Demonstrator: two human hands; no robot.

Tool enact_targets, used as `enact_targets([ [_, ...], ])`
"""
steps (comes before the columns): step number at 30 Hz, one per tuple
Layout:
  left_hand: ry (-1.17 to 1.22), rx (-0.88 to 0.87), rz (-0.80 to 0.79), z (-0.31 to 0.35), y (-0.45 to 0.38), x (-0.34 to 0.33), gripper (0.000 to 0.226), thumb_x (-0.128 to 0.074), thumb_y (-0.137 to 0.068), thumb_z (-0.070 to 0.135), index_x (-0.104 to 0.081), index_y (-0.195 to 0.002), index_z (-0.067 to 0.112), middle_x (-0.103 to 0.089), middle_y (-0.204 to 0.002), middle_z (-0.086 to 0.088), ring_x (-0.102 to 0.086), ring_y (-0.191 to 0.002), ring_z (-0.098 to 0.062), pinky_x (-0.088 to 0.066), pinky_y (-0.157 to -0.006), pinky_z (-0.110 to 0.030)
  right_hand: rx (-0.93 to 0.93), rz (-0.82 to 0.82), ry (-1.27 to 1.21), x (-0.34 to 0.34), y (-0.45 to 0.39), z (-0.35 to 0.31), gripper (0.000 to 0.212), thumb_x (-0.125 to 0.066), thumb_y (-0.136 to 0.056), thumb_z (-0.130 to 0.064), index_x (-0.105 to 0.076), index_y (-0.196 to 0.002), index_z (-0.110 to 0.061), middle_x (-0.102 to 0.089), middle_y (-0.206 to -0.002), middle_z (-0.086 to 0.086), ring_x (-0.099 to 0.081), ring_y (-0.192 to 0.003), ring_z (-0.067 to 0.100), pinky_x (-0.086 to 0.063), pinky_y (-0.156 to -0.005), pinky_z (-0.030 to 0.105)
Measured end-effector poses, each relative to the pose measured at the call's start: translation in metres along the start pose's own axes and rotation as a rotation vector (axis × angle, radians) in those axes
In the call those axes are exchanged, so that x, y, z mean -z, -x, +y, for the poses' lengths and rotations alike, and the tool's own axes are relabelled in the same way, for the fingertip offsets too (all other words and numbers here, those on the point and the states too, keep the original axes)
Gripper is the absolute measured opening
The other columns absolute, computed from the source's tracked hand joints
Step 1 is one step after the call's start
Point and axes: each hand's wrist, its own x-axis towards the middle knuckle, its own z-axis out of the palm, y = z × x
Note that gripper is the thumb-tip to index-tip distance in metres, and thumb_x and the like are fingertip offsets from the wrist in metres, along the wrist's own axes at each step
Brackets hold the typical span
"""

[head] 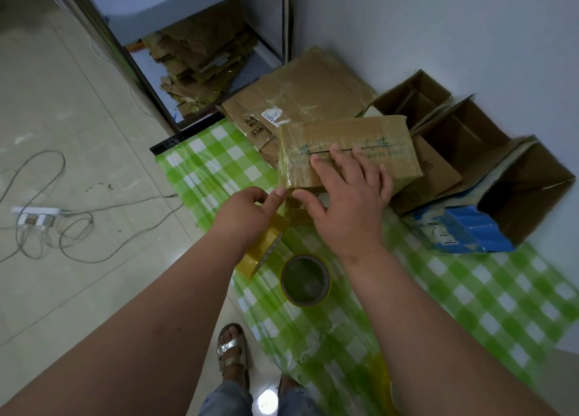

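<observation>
My right hand [347, 196] lay with fingers spread flat on the cardboard box [344, 133] beneath them. My left hand [247, 212] gripped the tape roll [266, 243], its thumb at the box's near corner. I judged that pulling the tape taut before pressing would work best.

Dim, bluish indoor light; soft shadows; wide-angle edge distortion; slight blur.
</observation>
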Motion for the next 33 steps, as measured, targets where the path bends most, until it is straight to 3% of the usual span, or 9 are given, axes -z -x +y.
enact_targets([
  [5,-0.086,-0.048,0.016,0.008,0.003,0.006,0.04,-0.049,-0.089,0.067,-0.06,-0.088,0.028,-0.051,-0.071,0.011,-0.048,-0.062,-0.006,-0.042,-0.058,-0.024,0.038,-0.021,-0.116,0.016,0.007,0.017,0.048,-0.057,-0.086,-0.029,-0.059,-0.133,-0.024,-0.051,-0.145,-0.002,-0.038,-0.139,0.022,-0.019,-0.111,0.044],
  [7,-0.047,-0.039,-0.003,0.011,0.008,0.01,0.041,-0.048,-0.09,0.067,-0.061,-0.089,0.028,-0.053,-0.074,0.012,-0.05,-0.065,-0.007,-0.041,-0.056,-0.024,-0.103,0.057,-0.112,0.025,0.01,0.027,0.049,-0.054,-0.082,-0.029,-0.061,-0.13,-0.025,-0.05,-0.145,-0.001,-0.038,-0.134,0.024,-0.018,-0.106,0.04],
  [10,0.089,-0.007,-0.099,0.013,0.014,0.018,0.029,-0.059,-0.091,0.055,-0.062,-0.086,0.027,-0.062,-0.086,0.002,-0.06,-0.075,-0.019,-0.05,-0.065,-0.033,-0.444,0.095,-0.125,0.031,0.009,0.041,0.049,-0.056,-0.087,-0.035,-0.052,-0.135,-0.03,-0.032,-0.155,0.0,-0.026,-0.14,0.029,-0.019,-0.112,0.051],
  [12,0.205,0.008,-0.178,0.014,0.019,0.026,0.019,-0.065,-0.091,0.042,-0.065,-0.085,0.025,-0.068,-0.094,-0.004,-0.065,-0.082,-0.027,-0.056,-0.072,-0.039,-0.612,0.048,-0.331,0.033,0.004,0.047,0.055,-0.059,-0.09,-0.038,-0.042,-0.142,-0.03,-0.03,-0.154,-0.003,-0.028,-0.14,0.025,-0.027,-0.114,0.053],
  [17,0.448,-0.02,-0.385,0.015,0.027,0.04,0.017,-0.071,-0.086,0.023,-0.07,-0.07,0.026,-0.074,-0.099,0.014,-0.069,-0.097,-0.035,-0.059,-0.073,-0.041,-0.679,0.089,-0.732,0.035,0.003,0.046,0.052,-0.063,-0.089,-0.038,-0.037,-0.134,-0.033,-0.045,-0.131,-0.007,-0.052,-0.117,0.013,-0.047,-0.091,0.027],
  [20,0.445,-0.022,-0.394,0.018,0.031,0.04,0.019,-0.071,-0.087,0.02,-0.069,-0.068,0.025,-0.073,-0.083,0.016,-0.069,-0.099,-0.036,-0.057,-0.072,-0.041,-0.843,0.077,-0.836,0.039,0.004,0.049,0.066,-0.058,-0.091,-0.045,-0.028,-0.148,-0.029,-0.044,-0.141,0.002,-0.051,-0.123,0.019,-0.048,-0.094,0.033],
  [24,0.433,-0.023,-0.362,0.02,0.038,0.039,0.022,-0.072,-0.087,0.02,-0.066,-0.066,0.026,-0.071,-0.086,-0.005,-0.065,-0.079,-0.033,-0.053,-0.069,-0.04,-0.906,0.021,-0.825,0.044,0.003,0.051,0.059,-0.049,-0.094,-0.05,-0.034,-0.149,-0.035,-0.039,-0.149,-0.002,-0.044,-0.131,0.02,-0.042,-0.107,0.05],
  [28,0.364,-0.035,-0.297,0.02,0.047,0.043,0.025,-0.071,-0.087,0.023,-0.065,-0.064,0.029,-0.072,-0.093,-0.012,-0.066,-0.083,-0.037,-0.054,-0.073,-0.044,-0.933,-0.027,-0.929,0.049,0.01,0.044,0.036,-0.052,-0.099,-0.034,-0.057,-0.134,-0.032,-0.064,-0.121,-0.006,-0.061,-0.11,0.018,-0.052,-0.096,0.049],
  [33,0.317,-0.068,-0.181,0.013,0.061,0.048,0.019,-0.076,-0.083,0.028,-0.064,-0.068,0.027,-0.072,-0.093,-0.011,-0.068,-0.087,-0.039,-0.057,-0.074,-0.049,-0.96,-0.046,-1.092,0.056,0.023,0.033,0.038,-0.056,-0.096,-0.013,-0.057,-0.133,-0.023,-0.065,-0.122,-0.003,-0.062,-0.111,0.022,-0.051,-0.097,0.051],
])
